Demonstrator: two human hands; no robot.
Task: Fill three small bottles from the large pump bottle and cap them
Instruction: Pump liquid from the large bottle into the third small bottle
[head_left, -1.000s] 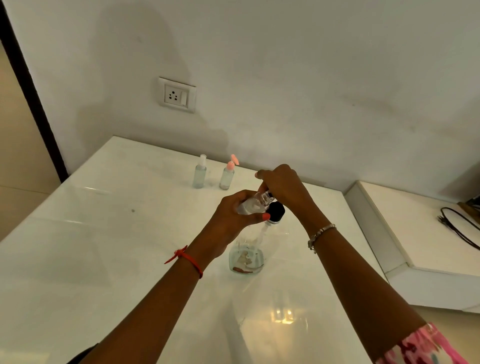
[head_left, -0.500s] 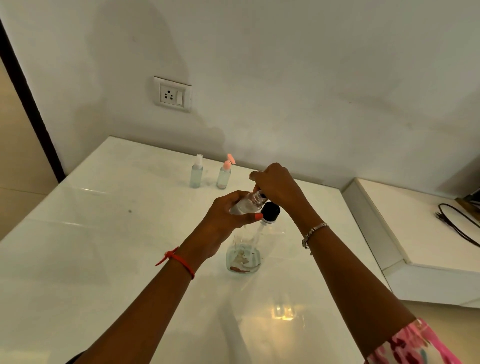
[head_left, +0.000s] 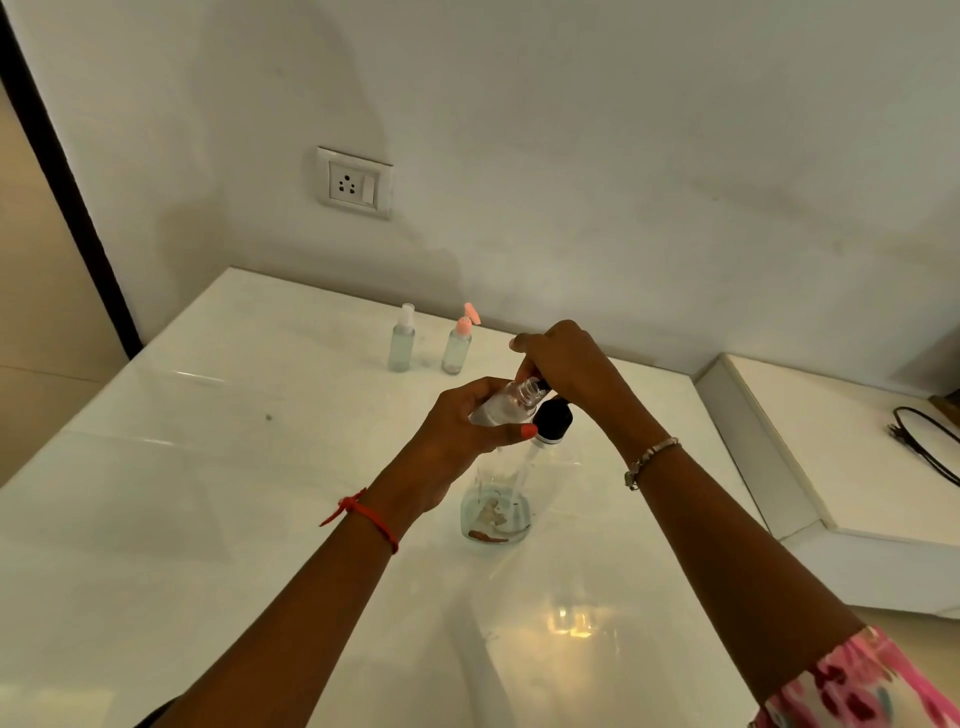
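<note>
Head view: I watched from my remote station, looking down over both forearms at a glossy white table (head_left: 208, 519) against a pale wall.
Left hand: the left hand (head_left: 457, 431) was wrapped round the small bottle (head_left: 501, 410), with the thumb lying across its front.
Small bottle: it was clear and uncapped, and it was held in the air above the large pump bottle (head_left: 496, 512). It was tilted so that its open threaded neck pointed up and to the right.
Fill level: I could not tell how much the small bottle held.
Right hand: the right hand (head_left: 566, 364) had its fingers curled down over the pump head of the large bottle. Most of the head was hidden from me; a dark tip showed right at the small bottle's mouth.
Large pump bottle: it stood upright on the table directly beneath both hands. It was clear, with a black collar (head_left: 553, 420), and a shallow pool of liquid with brownish bits lay at its base.
Other bottles: a white-capped bottle (head_left: 401, 340) and a pink-pump bottle (head_left: 458, 345) stood upright near the table's back edge. They were side by side but not touching, and well apart from the hands.
Wrists: I saw a red thread (head_left: 363, 514) on the left wrist, a beaded bracelet (head_left: 649, 460) on the right, and a pink patterned sleeve (head_left: 857, 686) at the lower right.
Surroundings: a wall socket (head_left: 355, 183) sat above the table. A white side counter (head_left: 831, 441) to the right carried a black cable (head_left: 901, 435).
</note>
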